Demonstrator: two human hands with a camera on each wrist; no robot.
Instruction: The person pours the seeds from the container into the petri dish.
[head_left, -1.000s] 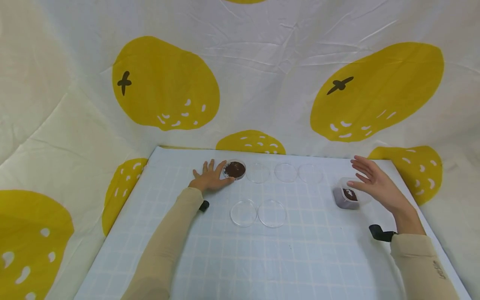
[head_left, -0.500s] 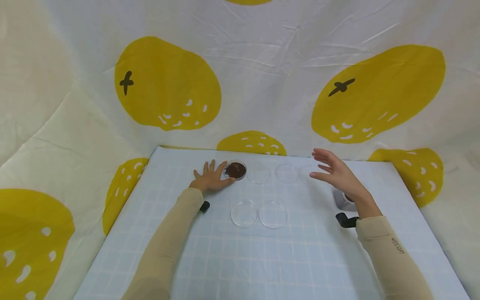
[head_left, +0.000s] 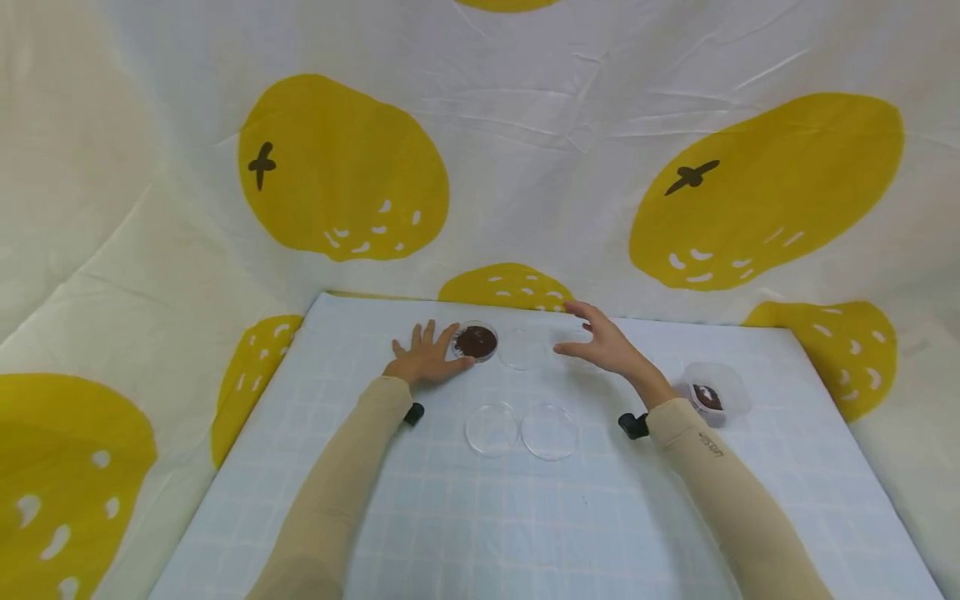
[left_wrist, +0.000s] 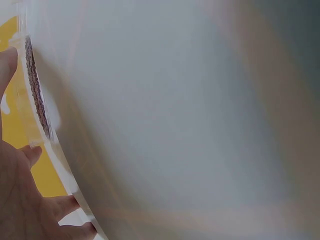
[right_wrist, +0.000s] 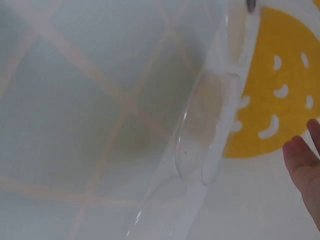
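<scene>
Left hand [head_left: 426,360] spread, thumb and index at the rim of filled dish [head_left: 476,342]. Dish round, lies flat, brown fill facing up, near worktop [head_left: 600,525] far edge, left of middle. Clear dish [head_left: 517,348] just to its right. Right hand [head_left: 603,342] farther right, raised, thumb and fingers apart, back-row clear dishes [right_wrist: 207,130] near it. Two front dishes [head_left: 491,429] side by side, nearer the person. Tub [head_left: 716,418] with brown fill at right. Versus earlier: right hand shifted left from tub; left hand, filled dish unmoved.
</scene>
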